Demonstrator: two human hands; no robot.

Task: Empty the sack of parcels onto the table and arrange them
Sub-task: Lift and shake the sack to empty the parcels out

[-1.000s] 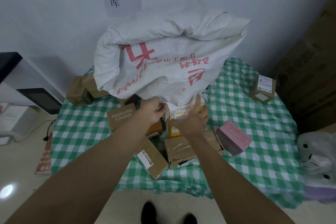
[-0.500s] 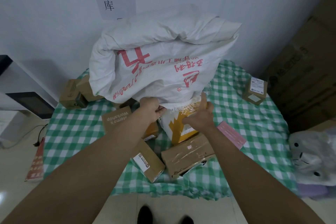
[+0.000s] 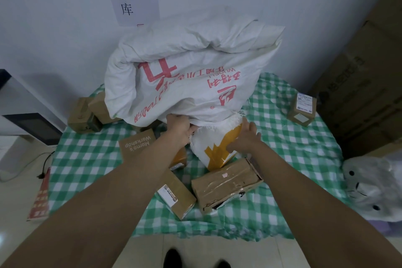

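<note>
White sack (image 3: 191, 85) gripped by left hand (image 3: 180, 128); right hand (image 3: 245, 139) splayed.

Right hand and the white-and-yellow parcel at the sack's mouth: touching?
Touching. The head view shows the right hand, fingers spread, pressed against the white-and-yellow parcel below the sack.

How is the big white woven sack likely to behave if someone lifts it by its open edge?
The sack is probably floppy: its top lies in soft folds. It likely still holds parcels, since it bulges, so it may feel heavy. More could slide out, as a white and yellow parcel shows at the mouth gripped by the left hand.
</note>
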